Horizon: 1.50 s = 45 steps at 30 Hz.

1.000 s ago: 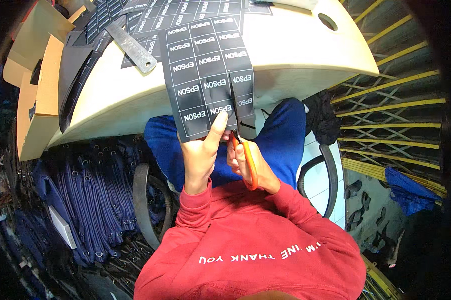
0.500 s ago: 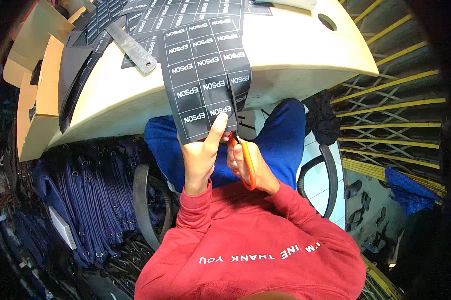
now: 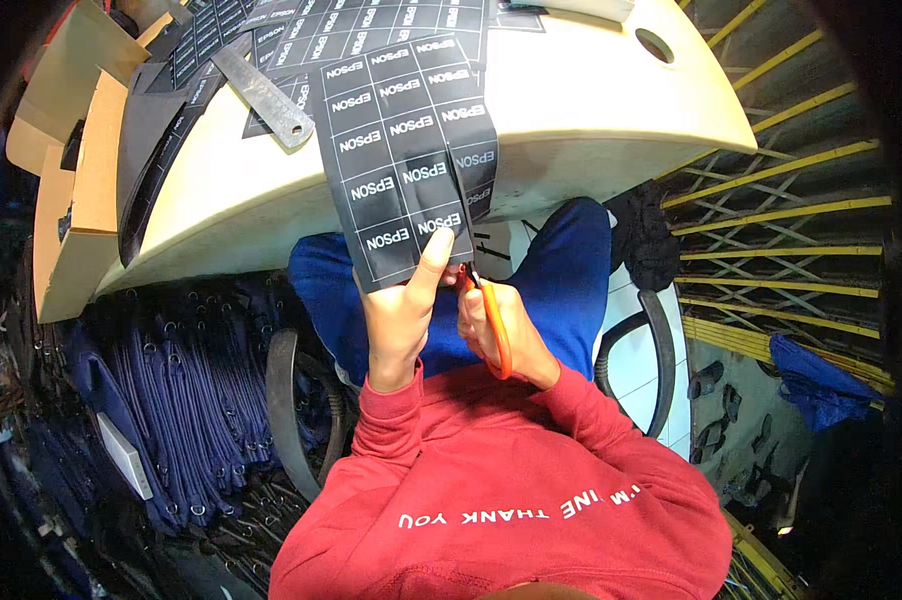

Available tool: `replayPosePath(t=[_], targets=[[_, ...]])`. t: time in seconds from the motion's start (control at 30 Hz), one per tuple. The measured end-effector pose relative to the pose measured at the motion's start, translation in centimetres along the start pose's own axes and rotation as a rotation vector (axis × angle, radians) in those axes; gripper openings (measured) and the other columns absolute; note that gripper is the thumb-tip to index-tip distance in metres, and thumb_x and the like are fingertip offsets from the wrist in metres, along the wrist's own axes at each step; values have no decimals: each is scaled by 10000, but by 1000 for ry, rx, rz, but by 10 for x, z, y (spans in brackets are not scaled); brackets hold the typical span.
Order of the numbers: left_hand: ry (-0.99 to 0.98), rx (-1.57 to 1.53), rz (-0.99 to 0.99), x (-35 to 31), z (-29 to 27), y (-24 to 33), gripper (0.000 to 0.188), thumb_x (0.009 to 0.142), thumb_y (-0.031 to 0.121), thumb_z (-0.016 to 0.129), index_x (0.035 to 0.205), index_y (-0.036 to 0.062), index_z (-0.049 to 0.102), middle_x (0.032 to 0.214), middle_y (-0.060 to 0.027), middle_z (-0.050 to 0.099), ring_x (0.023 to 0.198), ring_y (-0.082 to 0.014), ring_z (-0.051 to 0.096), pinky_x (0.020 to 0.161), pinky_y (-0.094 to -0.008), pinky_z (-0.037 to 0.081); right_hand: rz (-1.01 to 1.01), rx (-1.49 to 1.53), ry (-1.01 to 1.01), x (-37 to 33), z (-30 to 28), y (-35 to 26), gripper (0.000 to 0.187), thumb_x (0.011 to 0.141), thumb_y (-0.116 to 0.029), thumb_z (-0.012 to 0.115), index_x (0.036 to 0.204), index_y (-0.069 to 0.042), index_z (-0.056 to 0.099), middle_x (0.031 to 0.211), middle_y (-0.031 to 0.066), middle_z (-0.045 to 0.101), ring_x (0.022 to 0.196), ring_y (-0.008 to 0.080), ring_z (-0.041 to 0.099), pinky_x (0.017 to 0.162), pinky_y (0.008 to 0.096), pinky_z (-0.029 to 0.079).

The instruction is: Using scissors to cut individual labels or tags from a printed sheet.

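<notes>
A black sheet point(image 3: 401, 150) printed with a grid of white-lined rectangles hangs over the near edge of the table. My left hand point(image 3: 407, 295) grips its lower end, the thumb lying on top and the other fingers hidden underneath. My right hand point(image 3: 511, 325) is closed round the orange handle of a pair of scissors point(image 3: 498, 335). Their dark blades run up into the sheet along a cut near its right side. Right of that cut, a strip of the sheet point(image 3: 479, 165) sags lower than the rest.
More printed black sheets point(image 3: 371, 32) and a metal ruler point(image 3: 263, 92) lie on the pale curved table point(image 3: 591, 95), which has a round hole at right. An open cardboard box point(image 3: 81, 180) stands left. Dark blue straps with metal rings point(image 3: 196, 400) hang beside the chair armrest point(image 3: 289, 410).
The sheet has shifted slightly to the left at its upper part, and the scissors have tilted a little with it. Both hands keep their hold.
</notes>
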State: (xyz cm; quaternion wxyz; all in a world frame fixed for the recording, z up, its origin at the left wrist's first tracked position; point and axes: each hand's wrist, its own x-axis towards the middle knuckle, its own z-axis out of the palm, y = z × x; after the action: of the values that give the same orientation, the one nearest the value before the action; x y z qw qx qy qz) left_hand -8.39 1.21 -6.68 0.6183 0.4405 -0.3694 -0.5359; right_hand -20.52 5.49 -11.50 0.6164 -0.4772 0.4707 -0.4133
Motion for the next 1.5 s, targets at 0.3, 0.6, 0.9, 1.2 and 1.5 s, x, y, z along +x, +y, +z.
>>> replayPosePath(t=[0.3,0.6,0.9,1.2,1.5], targets=[[1,11,-17,0,-2,1,116,814,55,695,895,-1,634,734,-35,626,573,-102,570,523,-237,477,-17,9,13,-2,2,-7,393,965,-344,487,742,-21,473,578,-18,419,564,68,376,480,280,336],[-46,-21,-44,-4,-2,7,83,824,41,677,878,2,627,735,-32,619,584,-100,563,529,-235,458,-91,39,-34,0,3,-26,401,974,-378,443,893,1,550,660,-7,439,628,81,393,558,268,376],[-103,37,-62,-11,-9,2,67,828,22,656,879,-14,632,742,-43,633,592,-101,579,530,-233,454,-76,10,-53,6,-4,-19,407,981,-379,419,888,-13,572,663,25,486,610,109,443,566,278,397],[-97,44,-44,-12,-11,-2,72,833,29,658,884,-18,637,727,-42,637,592,-96,580,531,-234,454,-64,86,-47,8,4,-15,577,912,-602,402,880,-31,478,618,-48,368,502,31,315,428,199,272],[-117,33,-48,-12,-12,-2,58,835,33,658,866,-11,636,724,-37,634,589,-92,571,530,-231,446,-71,64,-11,6,1,-13,475,972,-452,428,820,-25,571,563,-44,413,511,49,371,462,243,307]])
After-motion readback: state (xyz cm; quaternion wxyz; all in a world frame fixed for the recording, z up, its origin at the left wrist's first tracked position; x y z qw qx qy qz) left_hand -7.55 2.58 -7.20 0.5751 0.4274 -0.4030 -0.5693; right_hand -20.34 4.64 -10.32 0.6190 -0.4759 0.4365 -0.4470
